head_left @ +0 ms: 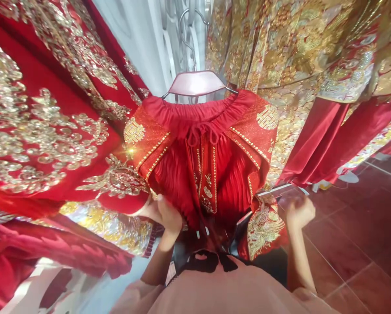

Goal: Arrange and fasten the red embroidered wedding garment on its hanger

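Centre of the frame: a red pleated skirt with gathered drawstring waist and gold-studded, glittering side panels (pixel 204 161), hanging from a pale pink hanger with a metal hook (pixel 196 82) just above it. Fine vertical pleats down the middle, a bow of red cord at the waist, rows of small gold studs edging the stiff, sparkly flaps on either side, a round gold knot emblem on each flap. Lower edge of the skirt gathered into both hands.

Left hand (pixel 164 214), lower centre-left: fingers curled shut on the skirt's hem, pleats bunching against the knuckles. Right hand (pixel 299 212), lower centre-right and blurred: closed in a fist around the skirt's gold-embroidered red corner (pixel 264 226), cloth spilling down beside the wrist. Bare forearms running down to a pale pink top with a black bow (pixel 215 283) along the bottom edge.

Left half of the frame: a red garment thick with raised gold and silver floral embroidery (pixel 45 131), smooth satin ground under crusted beadwork, touching the skirt's left flap; under it a gold brocade band and folds of plain red satin. Upper right: a heavily gold-embroidered robe with dense scale and cloud patterns (pixel 296 52), a plain red satin drape (pixel 316 139) falling beneath it. Upper centre, behind the hanger: white wall or panel with metal scrollwork (pixel 169 39). Lower right: dark red glossy floor tiles (pixel 355 244) with pale grout lines.
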Available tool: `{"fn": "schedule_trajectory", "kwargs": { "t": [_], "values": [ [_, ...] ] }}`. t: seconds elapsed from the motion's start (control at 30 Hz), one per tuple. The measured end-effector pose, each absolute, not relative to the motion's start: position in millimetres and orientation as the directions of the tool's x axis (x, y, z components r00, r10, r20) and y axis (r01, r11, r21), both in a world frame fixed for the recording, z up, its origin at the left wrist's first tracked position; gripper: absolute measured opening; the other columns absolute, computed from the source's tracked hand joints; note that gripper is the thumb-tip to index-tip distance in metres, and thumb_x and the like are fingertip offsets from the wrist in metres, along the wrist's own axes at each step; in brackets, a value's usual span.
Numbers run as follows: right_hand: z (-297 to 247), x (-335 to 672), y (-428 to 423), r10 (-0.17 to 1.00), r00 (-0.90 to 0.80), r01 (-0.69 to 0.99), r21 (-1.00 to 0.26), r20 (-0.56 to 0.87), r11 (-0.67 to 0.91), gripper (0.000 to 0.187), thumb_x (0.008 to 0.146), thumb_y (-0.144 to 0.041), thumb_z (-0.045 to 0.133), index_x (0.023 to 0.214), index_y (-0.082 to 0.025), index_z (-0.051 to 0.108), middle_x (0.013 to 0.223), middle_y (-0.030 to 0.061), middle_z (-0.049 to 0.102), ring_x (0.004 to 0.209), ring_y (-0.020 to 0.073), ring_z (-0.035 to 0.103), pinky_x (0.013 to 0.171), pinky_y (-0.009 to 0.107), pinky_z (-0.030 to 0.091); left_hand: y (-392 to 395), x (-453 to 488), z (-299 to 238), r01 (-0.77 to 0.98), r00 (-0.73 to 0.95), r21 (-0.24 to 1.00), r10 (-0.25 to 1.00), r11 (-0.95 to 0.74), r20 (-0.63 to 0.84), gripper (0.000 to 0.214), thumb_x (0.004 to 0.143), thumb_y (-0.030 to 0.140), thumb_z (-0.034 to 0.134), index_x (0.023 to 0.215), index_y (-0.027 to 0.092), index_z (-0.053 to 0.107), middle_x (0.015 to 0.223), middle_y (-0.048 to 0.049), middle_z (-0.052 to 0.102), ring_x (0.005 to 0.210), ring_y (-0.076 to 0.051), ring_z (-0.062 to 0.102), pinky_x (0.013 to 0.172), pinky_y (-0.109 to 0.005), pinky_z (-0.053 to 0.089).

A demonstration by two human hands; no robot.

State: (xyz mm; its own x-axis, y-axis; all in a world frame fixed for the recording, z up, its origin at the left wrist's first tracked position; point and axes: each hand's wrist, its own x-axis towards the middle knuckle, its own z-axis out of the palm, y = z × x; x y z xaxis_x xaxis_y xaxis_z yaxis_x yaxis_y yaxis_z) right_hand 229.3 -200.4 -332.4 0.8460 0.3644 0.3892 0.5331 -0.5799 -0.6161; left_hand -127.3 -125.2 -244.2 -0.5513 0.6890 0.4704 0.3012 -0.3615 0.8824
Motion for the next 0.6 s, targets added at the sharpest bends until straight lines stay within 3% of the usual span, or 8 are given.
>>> {"fn": "schedule_trajectory", "kwargs": {
  "t": [0.07,0.13,0.17,0.23,0.3,0.4,0.47,0.6],
  "values": [
    [-290.0,197.4,-178.7,0.321,0.695,0.719,-0.621,0.644,-0.311,0.034,0.079,-0.028,0.043,0.098,-0.011,0.065,0.097,0.0197,0.067,0.094,0.0318,0.062,0.088,0.049,0.045,-125.8,-117.6,-246.6,0.049,-0.658,0.937,0.695,-0.346,0.291,0.035,0.087,0.039,0.035,0.117,0.024,0.04,0.114,-0.0092,0.053,0.109,-0.022,0.053,0.09,-0.038,0.047],
    [-256.3,151.4,-159.1,0.342,0.581,0.792,-0.61,0.739,-0.027,0.026,0.082,-0.029,0.045,0.089,-0.015,0.065,0.089,0.0139,0.069,0.086,0.0262,0.064,0.085,0.043,0.048,-129.9,-107.5,-250.8,-0.148,-0.626,0.942,0.766,-0.3,0.145,0.036,0.082,0.036,0.047,0.116,0.025,0.042,0.122,-0.0084,0.049,0.112,-0.02,0.051,0.09,-0.033,0.047],
    [-244.0,126.9,-150.8,0.401,0.517,0.787,-0.604,0.756,0.123,0.024,0.084,-0.03,0.046,0.087,-0.016,0.065,0.087,0.012,0.069,0.083,0.0238,0.065,0.082,0.039,0.05,-132.8,-102.8,-251.7,-0.151,-0.564,0.947,0.812,-0.283,0.153,0.038,0.081,0.033,0.05,0.117,0.025,0.044,0.125,-0.0082,0.048,0.114,-0.019,0.051,0.092,-0.032,0.046],
    [-227.0,82.7,-137.7,0.528,0.381,0.725,-0.6,0.759,0.339,0.02,0.085,-0.028,0.047,0.086,-0.018,0.065,0.086,0.0088,0.07,0.08,0.0206,0.065,0.076,0.034,0.052,-136.4,-95.6,-247.1,-0.011,-0.432,0.939,0.849,-0.344,0.306,0.034,0.08,0.029,0.054,0.114,0.025,0.05,0.121,-0.0077,0.051,0.11,-0.018,0.052,0.093,-0.032,0.045],
    [-214.7,52.0,-129.4,0.604,0.276,0.661,-0.604,0.748,0.445,0.019,0.086,-0.027,0.047,0.087,-0.02,0.065,0.086,0.0062,0.071,0.077,0.0182,0.066,0.07,0.031,0.052,-132.4,-92.3,-231.1,0.217,-0.268,0.841,0.799,-0.495,0.539,0.023,0.081,0.025,0.053,0.104,0.023,0.058,0.108,-0.0072,0.056,0.101,-0.019,0.055,0.09,-0.032,0.046],
    [-190.3,34.7,-122.7,0.567,0.222,0.651,-0.553,0.793,0.519,0.02,0.087,-0.025,0.045,0.088,-0.022,0.065,0.085,0.0039,0.07,0.074,0.017,0.064,0.069,0.031,0.052,-109.4,-93.5,-191.6,0.553,-0.11,0.59,0.649,-0.589,0.752,0.02,0.083,0.02,0.051,0.098,0.021,0.064,0.098,-0.0082,0.057,0.094,-0.022,0.054,0.088,-0.037,0.044],
    [-167.3,36.5,-116.4,0.481,0.181,0.697,-0.457,0.858,0.553,0.021,0.088,-0.024,0.044,0.09,-0.022,0.064,0.087,0.0045,0.07,0.08,0.0182,0.064,0.077,0.035,0.051,-88.8,-95.0,-165.7,0.712,-0.098,0.476,0.598,-0.516,0.795,0.023,0.083,0.021,0.054,0.103,0.02,0.064,0.1,-0.0102,0.057,0.096,-0.025,0.053,0.09,-0.041,0.04],
    [-125.2,48.7,-87.2,0.402,-0.022,0.785,-0.233,0.916,0.573,0.024,0.089,-0.025,0.041,0.099,-0.021,0.063,0.102,0.0069,0.067,0.099,0.0214,0.058,0.093,0.042,0.043,-56.0,-91.2,-139.8,0.844,-0.044,0.374,0.645,-0.385,0.763,0.023,0.083,0.027,0.058,0.102,0.015,0.061,0.101,-0.015,0.057,0.1,-0.033,0.051,0.088,-0.046,0.038]
  ]
}}
